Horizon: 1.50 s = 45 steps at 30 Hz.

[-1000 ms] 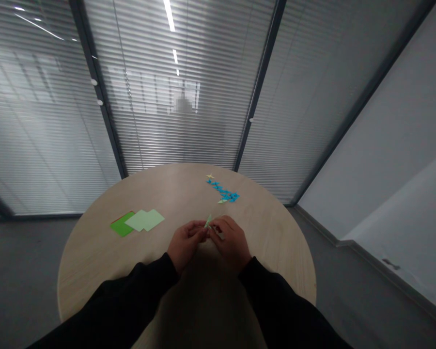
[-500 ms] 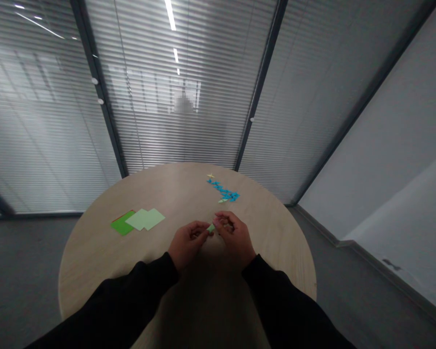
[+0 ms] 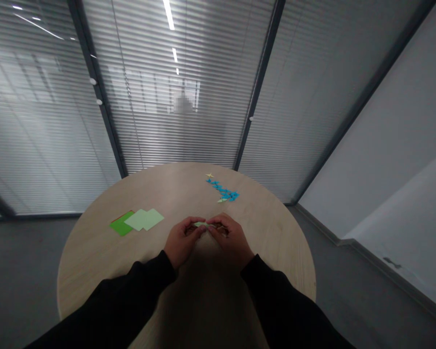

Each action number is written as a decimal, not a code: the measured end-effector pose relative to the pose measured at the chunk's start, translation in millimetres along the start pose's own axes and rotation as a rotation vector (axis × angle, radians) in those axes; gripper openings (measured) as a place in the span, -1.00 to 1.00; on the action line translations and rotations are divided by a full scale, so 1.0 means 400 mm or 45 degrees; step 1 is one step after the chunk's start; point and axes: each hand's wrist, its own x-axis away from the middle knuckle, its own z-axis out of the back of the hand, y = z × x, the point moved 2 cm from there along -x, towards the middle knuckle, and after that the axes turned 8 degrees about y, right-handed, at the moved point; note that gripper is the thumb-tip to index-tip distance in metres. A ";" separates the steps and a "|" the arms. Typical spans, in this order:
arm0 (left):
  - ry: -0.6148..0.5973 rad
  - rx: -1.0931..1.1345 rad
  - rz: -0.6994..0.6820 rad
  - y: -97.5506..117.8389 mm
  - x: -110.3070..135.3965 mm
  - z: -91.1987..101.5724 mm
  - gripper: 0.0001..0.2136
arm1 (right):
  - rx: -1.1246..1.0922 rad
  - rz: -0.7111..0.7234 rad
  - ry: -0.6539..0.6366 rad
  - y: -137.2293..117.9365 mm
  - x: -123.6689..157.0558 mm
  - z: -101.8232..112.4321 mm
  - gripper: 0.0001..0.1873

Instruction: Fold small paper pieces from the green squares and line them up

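Pinching a small piece of folded pale green paper, the left hand and the right hand stand close together over the round table. The piece is between the two sets of fingertips, with both thumbs on its near side. Its exact folds I cannot tell, because the fingers cover a good part of it.

For handling it well, in my judgement, both thumbs should press evenly and near to the crease, so that such a small paper does not twist or slip. Strong pulling to the two sides could tear it, so better only the fingertips work and the wrists are calm.

Beyond the left hand, toward its outer side, two pale green square sheets overlap, and they partly cover a bright green sheet. Beyond the right hand, blue folded paper pieces run away in a line toward a small yellow paper star, and a pale folded piece lies just beside their near end
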 end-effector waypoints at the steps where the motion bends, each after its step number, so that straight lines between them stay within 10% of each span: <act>1: 0.014 0.018 0.005 0.000 0.000 0.000 -0.67 | -0.022 -0.058 0.004 0.005 0.000 -0.002 -0.86; 15: 0.003 0.157 0.113 -0.004 0.000 -0.005 -0.74 | -0.354 -0.589 -0.053 0.034 0.009 -0.022 -0.73; 45: 0.020 0.169 0.121 -0.026 0.000 -0.012 -0.80 | 0.634 0.410 0.075 -0.030 0.021 -0.017 -0.91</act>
